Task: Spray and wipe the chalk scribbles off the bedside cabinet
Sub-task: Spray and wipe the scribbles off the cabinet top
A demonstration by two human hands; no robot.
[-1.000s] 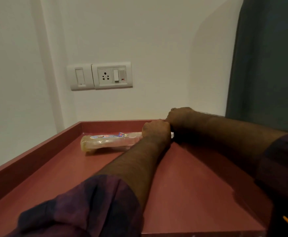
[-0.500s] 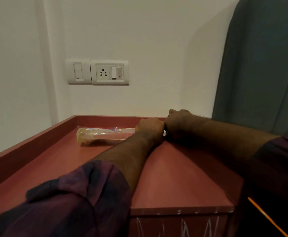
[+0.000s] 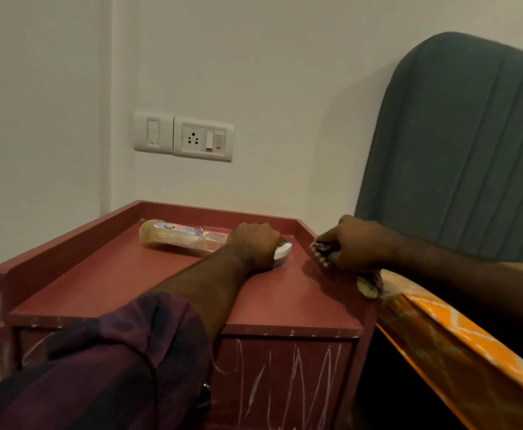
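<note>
Since a moment ago, the two hands have been pulled apart, and more of the front of the bedside cabinet (image 3: 114,274) is now seen. Closest of all, a dark purple sleeve (image 3: 114,352) is seen on the left arm. Just past it, white chalk scribbles (image 3: 300,367) are seen all over the red drawer front (image 3: 344,398), and small chalk marks are dotted along the top edge. On the flat red top, the spray bottle (image 3: 176,238) is laid on its side, with its white head pointed right. That head is grasped by the left hand (image 3: 254,248), whose fingers are curled around it. Well to the right, at the cabinet's right rim, a bunched thing that looks like a checked cloth (image 3: 319,254) is gripped tightly in the right hand (image 3: 359,243). One loose end of it is seen under the wrist. An orange patterned bed sheet (image 3: 458,342) is seen just beside the cabinet. Farther back, a white socket plate (image 3: 202,139) is fixed on the wall, and a padded grey-green headboard (image 3: 471,150) is stood at the right.
</note>
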